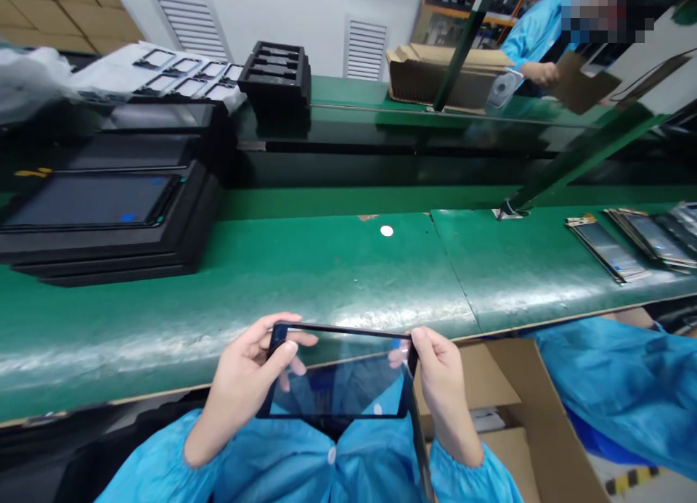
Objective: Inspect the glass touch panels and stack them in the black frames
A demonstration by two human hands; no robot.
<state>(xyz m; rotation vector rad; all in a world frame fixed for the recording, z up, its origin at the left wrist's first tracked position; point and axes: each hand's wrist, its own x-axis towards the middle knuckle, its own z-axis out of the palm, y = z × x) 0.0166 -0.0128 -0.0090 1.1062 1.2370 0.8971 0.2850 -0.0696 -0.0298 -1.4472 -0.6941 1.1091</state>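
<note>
Between both hands is a clear glass screen panel (337,387) with a black border, held in front of my body over the bench's front edge. Through it I see my fingers and blue sleeves. My left hand (250,379) grips its left end, thumb on the near face and fingers behind. At the upper right corner my right hand (438,376) pinches the border, close to a small blue tab. To the left, similar dark panels (98,198) lie in a stack of black foam trays (185,227) on the green bench (327,263).
An open cardboard box (549,416) stands below the bench edge at right, beside another person's blue sleeve (621,387). Several screen parts (610,249) lie on the right side. Behind are a black tray stack (275,82), cardboard sheets (419,78), a green post (582,154) and another person's hand (539,73).
</note>
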